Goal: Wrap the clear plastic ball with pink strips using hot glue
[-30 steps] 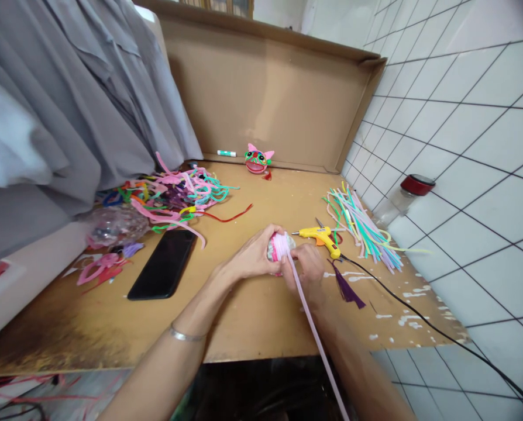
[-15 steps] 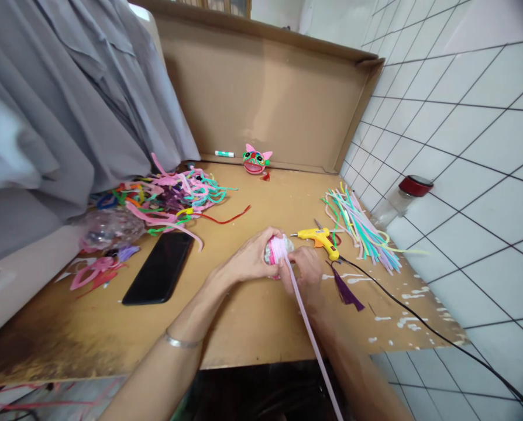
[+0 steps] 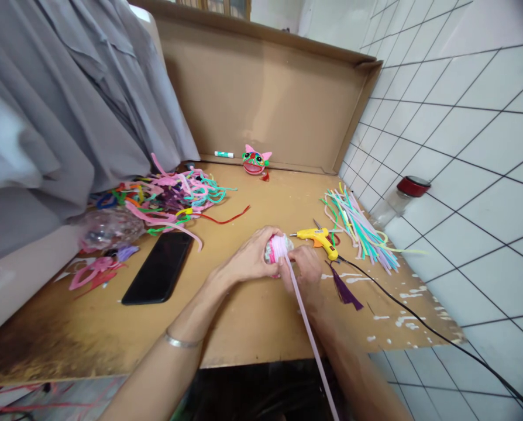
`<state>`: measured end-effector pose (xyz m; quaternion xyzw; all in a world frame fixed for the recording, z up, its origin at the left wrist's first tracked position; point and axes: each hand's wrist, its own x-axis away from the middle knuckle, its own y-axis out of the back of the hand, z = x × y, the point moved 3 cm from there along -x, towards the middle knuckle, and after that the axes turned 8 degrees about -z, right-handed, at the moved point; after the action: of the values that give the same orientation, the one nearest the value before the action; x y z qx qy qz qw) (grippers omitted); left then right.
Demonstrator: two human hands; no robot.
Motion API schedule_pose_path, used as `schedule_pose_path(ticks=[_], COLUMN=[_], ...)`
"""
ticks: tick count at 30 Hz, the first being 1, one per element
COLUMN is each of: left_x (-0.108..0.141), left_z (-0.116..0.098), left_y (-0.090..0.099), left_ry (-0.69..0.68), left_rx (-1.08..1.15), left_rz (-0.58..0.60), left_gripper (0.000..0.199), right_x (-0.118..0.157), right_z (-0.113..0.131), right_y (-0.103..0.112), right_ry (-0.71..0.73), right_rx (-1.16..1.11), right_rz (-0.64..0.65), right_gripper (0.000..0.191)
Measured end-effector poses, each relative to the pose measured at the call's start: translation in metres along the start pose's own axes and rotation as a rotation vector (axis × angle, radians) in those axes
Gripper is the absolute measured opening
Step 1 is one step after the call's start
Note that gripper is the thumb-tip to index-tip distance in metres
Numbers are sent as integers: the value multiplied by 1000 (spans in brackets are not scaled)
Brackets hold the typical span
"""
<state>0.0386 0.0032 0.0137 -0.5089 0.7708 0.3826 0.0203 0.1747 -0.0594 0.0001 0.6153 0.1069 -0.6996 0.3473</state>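
Between my hands, over the middle of the table, is a small rounded craft piece wrapped in pale pink, with deeper pink and whitish parts at its sides. My left hand grips it from the left, thumb below and fingers over the top. My right hand is closed at its right side, fingers pinching a long pale pink pipe cleaner. The strand runs from the piece down past the table's front edge. My fingers hide part of the piece. A yellow glue gun lies just beyond my right hand.
Loose pipe cleaners heap at the left, with a black phone nearer me. At right are a pipe cleaner bundle, a purple tassel, a red-lidded jar and the glue gun's cord. A lion-head figure stands at the back.
Almost nothing differs. Both hands keep their hold, and the hanging end of the pale pink pipe cleaner has shifted slightly to the left.
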Motion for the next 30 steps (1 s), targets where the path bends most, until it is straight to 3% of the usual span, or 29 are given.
schedule_pose_path(ticks=[3,8,20,30], left_x=[0,-1,0,-2], left_z=[-1,0,3,7], left_y=[0,0,-2,-5], left_ry=[-24,-126,-142,-126], left_rx=[4,39,57,62], left_rz=[-3,22,5,-51], left_gripper=[60,51,59,62], right_x=[-1,-2,-1,-1], right_z=[1,2,1,0], right_y=[1,1,3,3], right_ry=[-3,-20,-119,-106], right_rx=[-7,-16,-74,-106], right_rz=[7,8,97,116], right_gripper=[10,10,8,11])
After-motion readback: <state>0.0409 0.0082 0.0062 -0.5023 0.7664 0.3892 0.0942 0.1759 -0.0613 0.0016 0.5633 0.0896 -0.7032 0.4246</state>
